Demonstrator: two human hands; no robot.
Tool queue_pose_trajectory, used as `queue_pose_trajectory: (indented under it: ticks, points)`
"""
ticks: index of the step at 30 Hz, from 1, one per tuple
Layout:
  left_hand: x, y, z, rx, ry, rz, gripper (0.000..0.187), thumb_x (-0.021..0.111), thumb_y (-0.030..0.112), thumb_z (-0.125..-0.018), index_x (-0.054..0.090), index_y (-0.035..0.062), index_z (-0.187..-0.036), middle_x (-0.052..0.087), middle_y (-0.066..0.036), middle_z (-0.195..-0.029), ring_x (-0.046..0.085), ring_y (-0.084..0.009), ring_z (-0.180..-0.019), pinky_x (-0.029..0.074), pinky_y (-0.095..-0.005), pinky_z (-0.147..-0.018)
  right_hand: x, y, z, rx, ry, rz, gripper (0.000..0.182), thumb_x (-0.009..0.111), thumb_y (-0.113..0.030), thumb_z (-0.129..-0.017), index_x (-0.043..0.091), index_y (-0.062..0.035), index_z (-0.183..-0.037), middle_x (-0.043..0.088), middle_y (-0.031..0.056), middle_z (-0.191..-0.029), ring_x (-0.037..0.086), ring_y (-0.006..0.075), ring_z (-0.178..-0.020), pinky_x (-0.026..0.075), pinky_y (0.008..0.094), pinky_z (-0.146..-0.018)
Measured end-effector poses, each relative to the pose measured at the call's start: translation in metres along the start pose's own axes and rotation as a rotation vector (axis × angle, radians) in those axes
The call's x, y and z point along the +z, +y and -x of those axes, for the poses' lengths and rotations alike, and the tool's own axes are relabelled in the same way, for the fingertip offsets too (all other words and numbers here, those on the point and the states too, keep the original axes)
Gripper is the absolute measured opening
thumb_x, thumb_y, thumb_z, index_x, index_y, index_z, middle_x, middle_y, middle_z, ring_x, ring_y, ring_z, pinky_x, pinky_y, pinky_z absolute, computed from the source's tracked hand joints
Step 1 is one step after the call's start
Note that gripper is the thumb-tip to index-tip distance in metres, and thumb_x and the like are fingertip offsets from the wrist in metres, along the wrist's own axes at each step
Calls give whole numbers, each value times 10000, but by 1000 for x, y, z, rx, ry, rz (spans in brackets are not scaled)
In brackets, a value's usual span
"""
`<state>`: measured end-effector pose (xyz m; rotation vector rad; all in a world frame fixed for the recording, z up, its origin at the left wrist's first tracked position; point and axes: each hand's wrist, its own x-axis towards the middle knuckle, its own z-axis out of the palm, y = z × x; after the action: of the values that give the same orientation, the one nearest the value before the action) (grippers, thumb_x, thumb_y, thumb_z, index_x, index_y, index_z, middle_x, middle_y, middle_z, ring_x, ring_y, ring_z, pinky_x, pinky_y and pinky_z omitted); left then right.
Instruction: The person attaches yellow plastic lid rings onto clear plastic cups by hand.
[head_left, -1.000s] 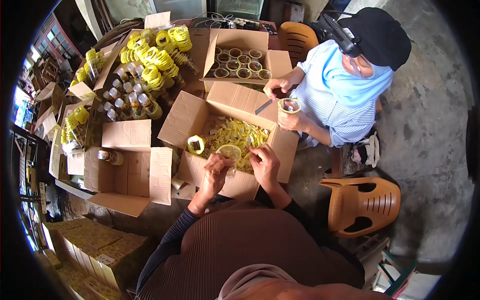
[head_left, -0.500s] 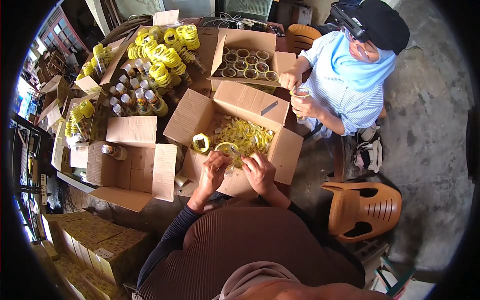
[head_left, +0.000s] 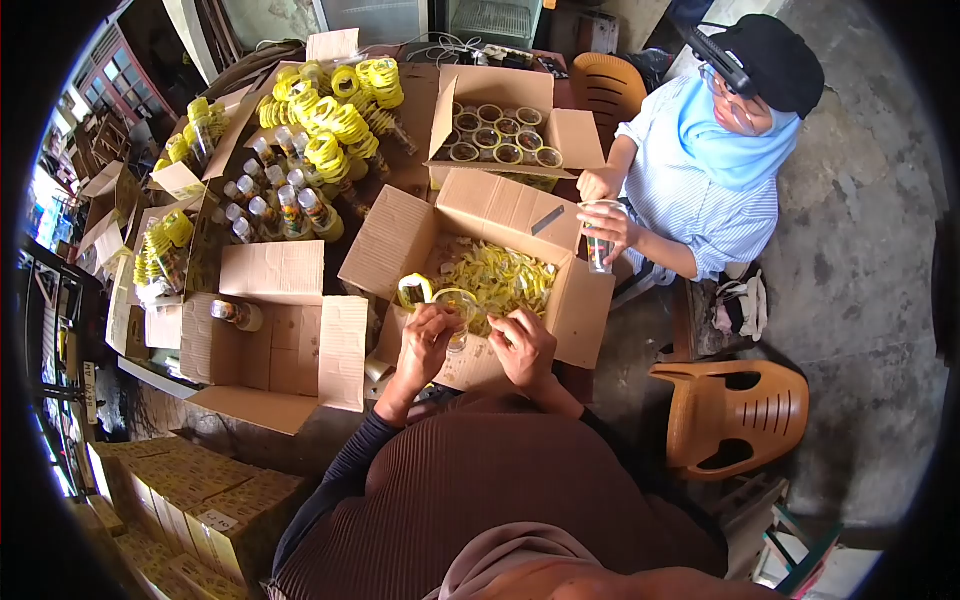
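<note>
My left hand (head_left: 428, 343) is wrapped round a clear plastic cup (head_left: 457, 342) with a yellow band at its rim, over the near edge of an open cardboard box (head_left: 405, 235). To its right my right hand (head_left: 524, 350) is closed in a pinch, fingertips a little apart from the cup. Whatever lies between those fingertips is too small to make out. Yellow strips (head_left: 505, 280) lie heaped in the box. A yellow ring (head_left: 413, 290) rests beside the cup, at the box's left side.
A co-worker (head_left: 700, 190) at the right holds another clear cup (head_left: 602, 238). Behind stands a box (head_left: 495, 88) of yellow-rimmed cups. At left are an open box (head_left: 272, 270) with one jar lying inside, several jars (head_left: 290, 215) and stacked yellow rings (head_left: 325, 115). An orange chair (head_left: 740, 415) stands right.
My right hand has drawn slightly right, away from the cup, while my left keeps its hold. The co-worker's cup is turned differently and its lower part shows more. The whole view has shifted a little.
</note>
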<state>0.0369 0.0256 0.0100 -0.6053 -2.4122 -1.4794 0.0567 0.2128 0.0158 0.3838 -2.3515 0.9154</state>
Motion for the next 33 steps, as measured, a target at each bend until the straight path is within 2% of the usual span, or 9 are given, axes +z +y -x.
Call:
queue_pose_trajectory:
  ticks: [10, 13, 16, 17, 19, 22, 28, 32, 33]
  points:
    - [-5, -19, -10, 80, -68, 44, 125, 677, -41, -776, 666, 4, -892, 674, -123, -928, 620, -307, -939, 510, -377, -812, 17, 5, 0, 39, -104, 107, 145, 712, -72, -751, 671, -100, -888, 552, 38, -795, 612, 225, -771, 512, 352, -639]
    - [0, -25, -4, 80, -116, 165, 126, 679, -51, -778, 664, -1, -892, 675, -129, -935, 622, -308, -945, 510, -375, -814, 23, 12, 3, 43, -160, 171, 172, 706, -69, -740, 666, -81, -907, 566, 64, -819, 616, 263, -786, 509, 389, -657]
    - [10, -15, 1, 81, -140, 220, 145, 668, -71, -781, 664, -3, -909, 670, -151, -952, 626, -312, -957, 506, -382, -837, 31, 34, 9, 254, -244, 29, 211, 688, -50, -739, 659, -36, -948, 619, 137, -888, 635, 322, -782, 500, 409, -675]
    - [11, -17, 1, 72, -122, 224, 146, 668, -71, -782, 661, -4, -911, 670, -151, -956, 625, -314, -958, 504, -385, -846, 33, 36, 11, 247, -252, 29, 211, 688, -50, -739, 659, -36, -948, 619, 137, -888, 635, 322, -782, 500, 409, -675]
    - [6, -23, -1, 21, -90, 196, 136, 666, -69, -786, 654, -7, -907, 668, -151, -968, 626, -321, -977, 500, -389, -864, 37, 42, 17, 414, -210, -190, 180, 691, -38, -755, 669, -30, -934, 652, 134, -890, 651, 304, -759, 511, 377, -666]
    - [4, -33, 2, 44, -74, 143, 198, 674, -51, -779, 610, -1, -960, 666, -151, -1002, 624, -334, -1011, 496, -398, -877, 40, 43, 19, 364, -191, -346, 146, 705, -31, -767, 667, -19, -907, 671, 124, -886, 658, 285, -742, 519, 348, -652]
    - [9, -26, 5, -53, -9, 140, 267, 676, -42, -750, 588, 13, -996, 648, -148, -932, 622, -340, -892, 507, -398, -793, 29, 20, 11, 243, -202, -297, 159, 716, -25, -768, 662, -20, -917, 642, 103, -845, 655, 247, -713, 517, 319, -606]
    - [8, -23, 4, 19, 69, -3, 251, 668, -34, -748, 623, 20, -989, 633, -136, -871, 610, -321, -829, 503, -405, -748, 23, 15, 8, 271, -195, -279, 165, 713, -18, -766, 659, -33, -922, 619, 92, -827, 650, 240, -711, 516, 321, -601]
    - [8, -24, 4, 27, 88, -13, 242, 668, -29, -749, 633, 22, -983, 631, -134, -859, 609, -320, -825, 502, -406, -747, 23, 14, 8, 273, -129, -234, 166, 713, 11, -765, 659, -22, -919, 598, 80, -799, 636, 197, -669, 508, 296, -592]
